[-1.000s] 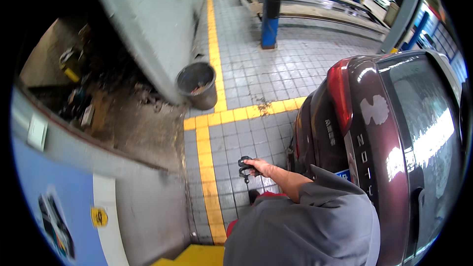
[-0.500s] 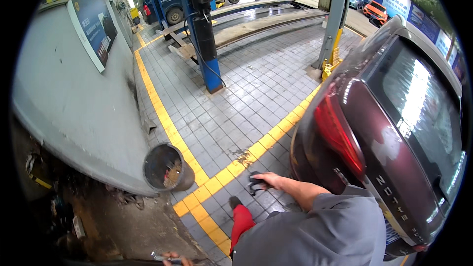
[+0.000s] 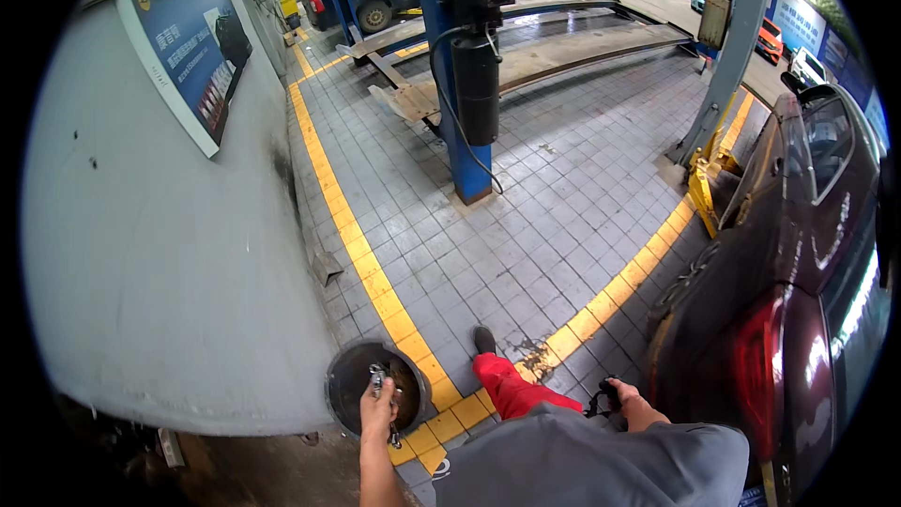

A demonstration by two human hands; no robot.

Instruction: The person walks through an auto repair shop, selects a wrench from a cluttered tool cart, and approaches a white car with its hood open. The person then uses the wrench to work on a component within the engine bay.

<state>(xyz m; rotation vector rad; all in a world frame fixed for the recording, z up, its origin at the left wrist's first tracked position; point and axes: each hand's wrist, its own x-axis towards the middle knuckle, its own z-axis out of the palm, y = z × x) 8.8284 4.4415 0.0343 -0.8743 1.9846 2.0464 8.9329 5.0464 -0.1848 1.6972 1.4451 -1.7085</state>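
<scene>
Position: head-worn fisheye, person's left side
Facing: down and forward over tiled floor [image 3: 563,225], own torso at lower edge
Range: hands close, lift post [image 3: 460,84] farther

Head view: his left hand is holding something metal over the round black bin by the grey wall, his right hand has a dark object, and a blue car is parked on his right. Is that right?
Not quite: the car on the person's right is dark maroon, not blue, as the head view shows. The rest stands: the left hand holds a small metal piece over the round black bin by the grey wall, and the right hand grips a dark object.
</scene>
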